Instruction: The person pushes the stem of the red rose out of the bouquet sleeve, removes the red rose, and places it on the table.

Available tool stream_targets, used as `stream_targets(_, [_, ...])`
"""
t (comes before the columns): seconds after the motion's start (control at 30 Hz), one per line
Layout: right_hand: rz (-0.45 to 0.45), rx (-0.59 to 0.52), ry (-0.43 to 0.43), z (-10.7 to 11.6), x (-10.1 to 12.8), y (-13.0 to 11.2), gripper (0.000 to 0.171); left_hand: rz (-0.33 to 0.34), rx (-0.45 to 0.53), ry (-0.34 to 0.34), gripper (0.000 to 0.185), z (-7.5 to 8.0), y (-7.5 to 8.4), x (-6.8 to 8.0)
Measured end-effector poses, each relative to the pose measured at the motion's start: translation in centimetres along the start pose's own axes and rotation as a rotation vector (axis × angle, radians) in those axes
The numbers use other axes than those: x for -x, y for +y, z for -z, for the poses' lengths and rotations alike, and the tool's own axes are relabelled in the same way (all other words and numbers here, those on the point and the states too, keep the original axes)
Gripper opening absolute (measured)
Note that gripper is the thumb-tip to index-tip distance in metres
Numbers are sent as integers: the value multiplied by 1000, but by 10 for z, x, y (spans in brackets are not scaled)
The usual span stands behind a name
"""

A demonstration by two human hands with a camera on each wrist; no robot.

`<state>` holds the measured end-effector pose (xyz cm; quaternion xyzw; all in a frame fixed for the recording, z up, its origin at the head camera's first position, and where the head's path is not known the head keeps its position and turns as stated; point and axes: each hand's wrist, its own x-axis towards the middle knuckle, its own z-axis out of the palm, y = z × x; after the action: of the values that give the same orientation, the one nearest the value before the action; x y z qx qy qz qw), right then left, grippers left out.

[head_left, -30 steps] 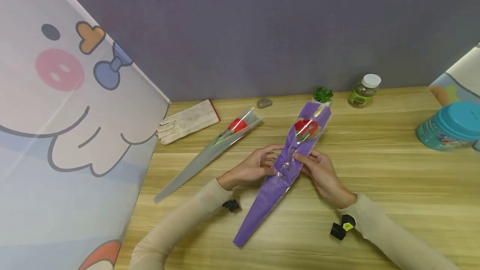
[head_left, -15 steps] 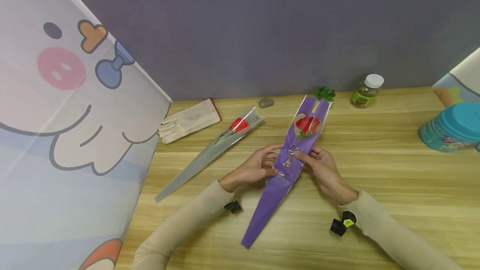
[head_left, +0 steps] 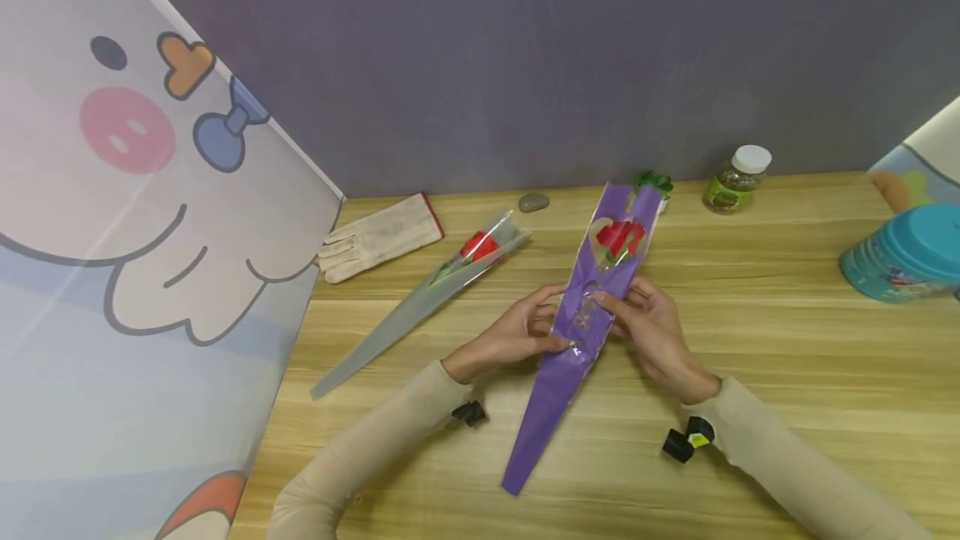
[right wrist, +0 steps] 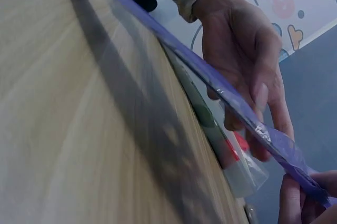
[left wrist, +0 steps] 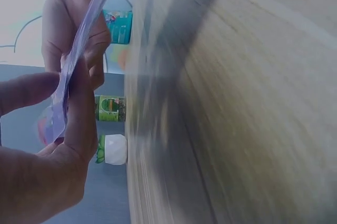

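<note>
Nearest to me I see the narrow tip of the purple sleeve (head_left: 517, 477), which points back toward my body and hangs just above the wooden desk (head_left: 787, 373). A small black clip (head_left: 468, 413) sits at my left cuff and a black and yellow one (head_left: 686, 442) at my right.

Farther up, my left hand (head_left: 517, 333) pinches the sleeve's left edge with thumb and fingers curled onto the film, and my right hand (head_left: 648, 332) grasps the opposite edge in the same way. Both hold it at its middle, where small cut-outs show. The left wrist view looks along the film edge-on, clamped between thumb and fingers (left wrist: 79, 103). In the right wrist view the sleeve runs as a thin purple line across the frame.

Beyond my hands the sleeve widens, and a red rose (head_left: 619, 236) shows through its heart-shaped window.

To the left, well apart, a second rose in a clear sleeve (head_left: 427, 294) lies flat on the desk. Past it a white glove (head_left: 378, 238) and a grey pebble (head_left: 533, 202) lie near the wall. Behind the purple sleeve's top stands a small green plant (head_left: 654, 182), with a white-capped jar (head_left: 735, 180) just beside it. A teal tin (head_left: 903, 252) lies at the far right.
</note>
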<state>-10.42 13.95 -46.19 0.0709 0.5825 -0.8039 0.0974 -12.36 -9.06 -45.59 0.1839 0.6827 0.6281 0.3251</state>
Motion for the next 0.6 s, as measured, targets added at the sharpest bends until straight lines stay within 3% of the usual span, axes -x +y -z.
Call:
stream_targets(0.27, [71,6,47,10,-7,-22,26,42,-13,-26,80,-7,-4,6])
stream_targets(0.6, [163,-82,79,24,-13,-52,27,6,-116,-26,29,-11,-5,18])
